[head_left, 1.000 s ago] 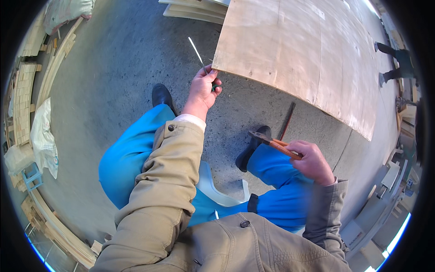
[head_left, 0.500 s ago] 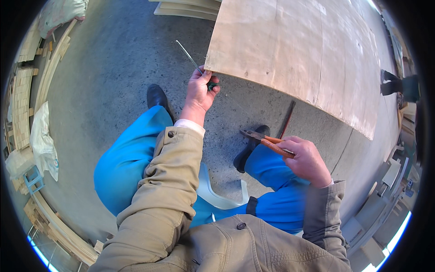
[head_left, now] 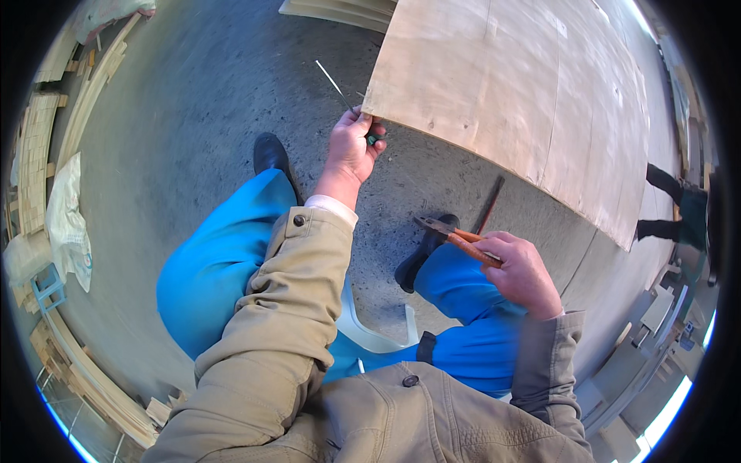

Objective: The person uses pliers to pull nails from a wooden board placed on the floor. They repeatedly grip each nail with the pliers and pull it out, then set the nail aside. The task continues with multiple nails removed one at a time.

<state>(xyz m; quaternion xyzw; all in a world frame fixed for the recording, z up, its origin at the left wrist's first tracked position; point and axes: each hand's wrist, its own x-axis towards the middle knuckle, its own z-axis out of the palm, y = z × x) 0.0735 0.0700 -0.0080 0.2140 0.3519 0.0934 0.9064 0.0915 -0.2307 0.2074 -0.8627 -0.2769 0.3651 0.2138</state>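
A large pale plywood sheet (head_left: 509, 85) fills the upper right, its near-left corner at my left hand (head_left: 353, 152). That hand is closed round a screwdriver (head_left: 333, 82), whose thin metal shaft points up and left; a bit of its green handle shows between the fingers. Thumb and fingers also touch the sheet's corner. Lower right, my right hand (head_left: 521, 272) is wrapped round the orange handles of a pair of pliers (head_left: 461, 239). The pliers' dark jaws point left, above my shoe and apart from the sheet.
A reddish-brown rod (head_left: 490, 204) lies beyond my right knee, near the sheet's edge. More boards (head_left: 343, 11) are stacked at the top. Timber piles (head_left: 37, 162) and a white sack (head_left: 69, 224) line the left side. Another person's dark-clad legs (head_left: 665, 229) stand at the right.
My left hand, the screwdriver and the sheet's corner have shifted slightly right and up in view. My right hand with the pliers is nearly unmoved. More of the other person's legs shows.
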